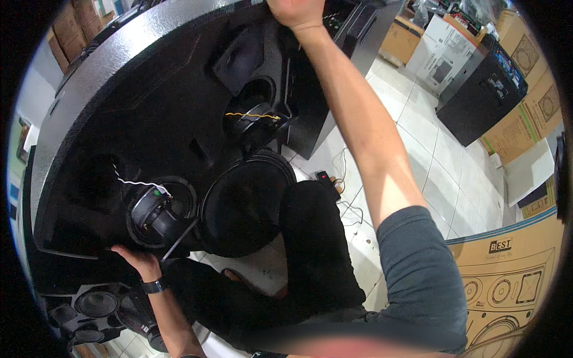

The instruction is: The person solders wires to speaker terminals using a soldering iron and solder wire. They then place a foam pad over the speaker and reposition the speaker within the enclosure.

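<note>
A large black speaker cabinet [137, 113] with a glossy grey edge leans across in front of my legs. Its hollow side faces me. In its lower left part sits a speaker driver [152, 206] with a white twisted wire [140, 182]. Farther up is a second driver [256, 122] with a yellow wire [250, 114]. A wide round black part [242, 203] lies beside my knee. My left hand [137, 261], with a dark wristband, touches the cabinet's lower edge, its fingers stretched out. My right hand [298, 11] grips the cabinet's far upper edge; the frame cuts off its fingertips.
Another dark cabinet [325, 95] stands right behind my right forearm. A small black device with a red light [323, 176] and cords lies on the tiled floor [418, 155]. Cardboard boxes [507, 268] and a black box [482, 92] stand right. Several speakers [95, 304] are lower left.
</note>
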